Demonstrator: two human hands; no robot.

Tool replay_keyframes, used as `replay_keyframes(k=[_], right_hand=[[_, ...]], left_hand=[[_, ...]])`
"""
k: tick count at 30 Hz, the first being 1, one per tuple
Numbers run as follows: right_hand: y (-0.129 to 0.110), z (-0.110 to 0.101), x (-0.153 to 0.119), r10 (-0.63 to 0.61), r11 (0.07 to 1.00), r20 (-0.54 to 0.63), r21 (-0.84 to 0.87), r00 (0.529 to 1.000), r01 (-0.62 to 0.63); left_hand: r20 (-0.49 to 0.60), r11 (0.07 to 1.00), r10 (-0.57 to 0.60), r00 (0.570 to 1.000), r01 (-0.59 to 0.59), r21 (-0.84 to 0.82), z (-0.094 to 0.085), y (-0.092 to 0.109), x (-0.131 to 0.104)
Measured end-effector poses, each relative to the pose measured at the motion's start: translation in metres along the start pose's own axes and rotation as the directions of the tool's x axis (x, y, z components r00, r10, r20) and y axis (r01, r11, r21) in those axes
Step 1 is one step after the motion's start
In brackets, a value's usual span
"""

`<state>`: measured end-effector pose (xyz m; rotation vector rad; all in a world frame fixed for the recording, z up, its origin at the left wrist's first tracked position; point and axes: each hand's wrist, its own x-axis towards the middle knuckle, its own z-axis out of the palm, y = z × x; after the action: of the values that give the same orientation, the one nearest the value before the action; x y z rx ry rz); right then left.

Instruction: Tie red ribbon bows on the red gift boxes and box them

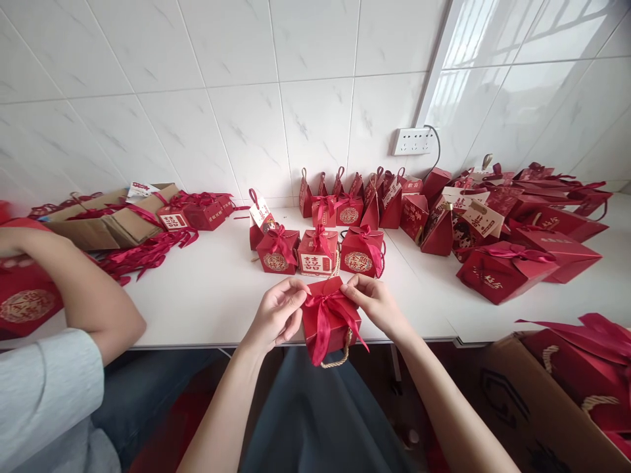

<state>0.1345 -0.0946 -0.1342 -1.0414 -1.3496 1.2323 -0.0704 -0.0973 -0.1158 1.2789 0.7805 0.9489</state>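
A small red gift box [340, 334] sits at the table's front edge, directly before me. Its top carries a red ribbon bow [324, 307] whose tails hang down the near side. My left hand [279, 315] pinches the bow's left side between thumb and forefinger. On the other side, my right hand [373, 303] is closed in a pinch at the bow's right side, close to the box's top corner. A twisted gold rope handle [337, 362] droops below the box. Just behind it stand three bow-tied boxes, the middle one [318, 255] with a white label.
Red boxes crowd the right, including a large one [507, 268]. Loose ribbons [142, 256] and an opened carton [106, 226] lie left, near another person's arm [93, 282]. A carton [522, 394] of boxes stands lower right. A power strip [413, 141] hangs on the wall.
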Motion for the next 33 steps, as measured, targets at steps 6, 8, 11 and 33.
replay_keyframes(k=[6,8,11,33], right_hand=[[0.001,-0.001,0.000,0.001,1.000,0.007,-0.006,1.000,-0.001],[0.001,-0.002,-0.001,-0.001,1.000,0.005,-0.009,1.000,0.001],[0.000,-0.001,-0.001,-0.007,1.000,0.003,-0.012,1.000,0.007],[-0.004,-0.002,-0.010,-0.036,0.999,0.027,-0.014,0.999,0.036]], left_hand=[[-0.078,0.993,0.037,0.996,-0.028,0.114,-0.003,-0.001,0.003],[-0.100,0.985,0.053,0.994,-0.036,0.167,-0.005,-0.002,0.004],[-0.073,0.989,0.037,0.997,-0.027,0.142,-0.006,-0.001,0.004],[-0.310,0.891,-0.042,0.950,0.176,0.419,0.007,0.005,-0.018]])
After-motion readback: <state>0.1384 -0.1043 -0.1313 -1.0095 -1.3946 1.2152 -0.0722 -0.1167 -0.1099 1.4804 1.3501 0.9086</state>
